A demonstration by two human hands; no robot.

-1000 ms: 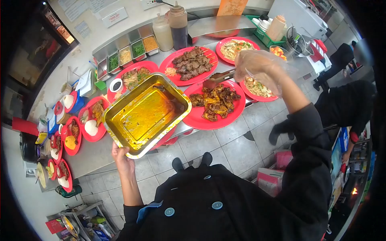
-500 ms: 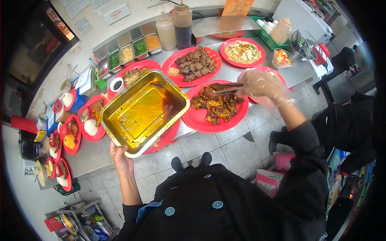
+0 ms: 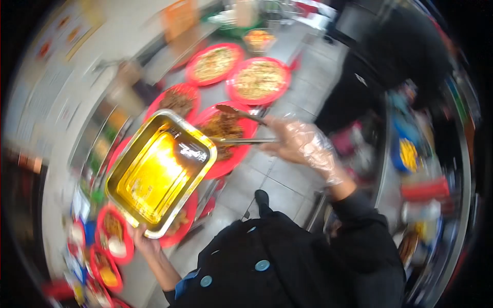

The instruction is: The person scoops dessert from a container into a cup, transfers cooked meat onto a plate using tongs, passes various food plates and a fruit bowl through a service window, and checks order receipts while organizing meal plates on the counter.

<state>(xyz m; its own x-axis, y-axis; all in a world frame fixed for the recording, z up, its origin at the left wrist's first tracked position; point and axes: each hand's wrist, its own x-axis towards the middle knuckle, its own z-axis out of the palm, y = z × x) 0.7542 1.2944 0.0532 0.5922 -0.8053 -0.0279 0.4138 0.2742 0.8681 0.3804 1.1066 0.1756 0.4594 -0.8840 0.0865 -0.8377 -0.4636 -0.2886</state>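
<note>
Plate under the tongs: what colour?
The plate is red, seen best in head view.

My tray [image 3: 154, 179] hides part of the meat plate [image 3: 233, 161] while blur renders wall posters [image 3: 64, 33] unreadable; my jacket [image 3: 308, 277] runs off the bottom edge.

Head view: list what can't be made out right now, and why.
All in the head view:
- Left hand: its fingers under the metal tray, hidden by the tray.
- Plate of dark meat: its left side, hidden behind the tray.
- Wall poster: any wording, lost to blur.
- Bottles: contents and any labels, smeared by blur.
</note>
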